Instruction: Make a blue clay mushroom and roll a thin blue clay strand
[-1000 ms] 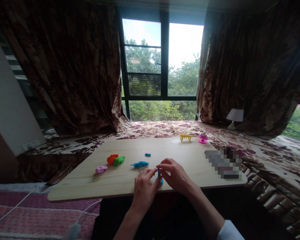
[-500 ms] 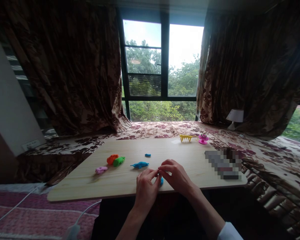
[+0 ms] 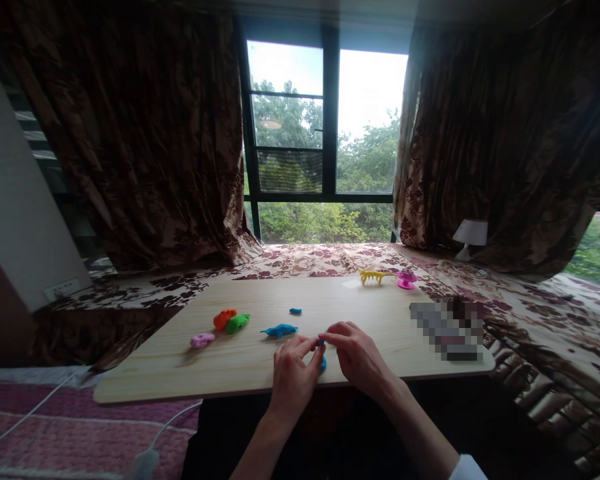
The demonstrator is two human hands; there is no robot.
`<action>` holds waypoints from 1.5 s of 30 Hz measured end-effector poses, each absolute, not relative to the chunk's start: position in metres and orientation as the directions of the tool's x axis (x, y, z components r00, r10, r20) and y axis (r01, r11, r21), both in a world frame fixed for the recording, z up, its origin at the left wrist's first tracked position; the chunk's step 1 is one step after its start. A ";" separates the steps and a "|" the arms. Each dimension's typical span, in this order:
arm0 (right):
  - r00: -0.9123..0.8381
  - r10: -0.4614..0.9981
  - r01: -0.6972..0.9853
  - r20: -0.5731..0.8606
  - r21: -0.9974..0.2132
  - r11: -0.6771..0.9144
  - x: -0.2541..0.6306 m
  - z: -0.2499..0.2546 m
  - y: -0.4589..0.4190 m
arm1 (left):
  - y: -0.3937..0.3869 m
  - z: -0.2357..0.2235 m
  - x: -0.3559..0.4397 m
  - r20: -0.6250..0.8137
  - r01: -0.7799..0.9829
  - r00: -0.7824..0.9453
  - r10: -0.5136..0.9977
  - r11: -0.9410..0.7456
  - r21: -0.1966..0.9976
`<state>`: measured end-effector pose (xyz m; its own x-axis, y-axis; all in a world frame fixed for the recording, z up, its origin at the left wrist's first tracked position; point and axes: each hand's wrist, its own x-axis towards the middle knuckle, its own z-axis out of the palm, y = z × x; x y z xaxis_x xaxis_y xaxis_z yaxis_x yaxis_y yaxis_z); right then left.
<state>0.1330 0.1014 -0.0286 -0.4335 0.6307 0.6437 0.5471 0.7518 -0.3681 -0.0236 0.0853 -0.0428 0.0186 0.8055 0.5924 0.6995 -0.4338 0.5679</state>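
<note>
Near the front edge of the board, my left hand [image 3: 294,368] pinches a tiny piece of blue modelling clay [image 3: 321,342] between thumb and fingertips. From the other side my right hand [image 3: 356,352] is closed, its fingertips pressing on the same piece. Below the fingers lies a blue clay lump [image 3: 323,364], partly covered by my left hand. A blue clay figure [image 3: 281,331] with a thin pointed end rests just beyond my left hand. Farther back is a short blue clay piece [image 3: 295,311].
Left on the wooden board [image 3: 170,373] are orange [image 3: 224,319], green [image 3: 238,324] and pink [image 3: 202,341] clay pieces. A yellow clay figure [image 3: 372,277] and a pink clay stand [image 3: 406,279] are at the back right. A blurred-out object [image 3: 447,330] lies right.
My right fingertips have shifted slightly and their grip has changed, so the blue clay piece now shows between the hands. The other clay pieces stay put.
</note>
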 end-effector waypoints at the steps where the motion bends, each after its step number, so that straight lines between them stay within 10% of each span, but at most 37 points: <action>1: -0.431 0.632 0.549 0.643 -0.369 0.750 0.132 -0.029 0.101 | 0.085 -0.043 -0.023 0.592 0.699 0.019 0.805 -0.434 0.568; 25: -0.442 0.650 0.544 0.618 -0.391 0.742 0.125 -0.025 0.094 | 0.085 -0.042 -0.024 0.588 0.647 -0.010 0.809 -0.443 0.621; 45: -0.134 0.859 0.196 0.494 -0.837 0.512 0.129 -0.058 0.079 | 0.085 -0.035 -0.034 0.298 0.047 -0.154 0.942 -0.294 0.955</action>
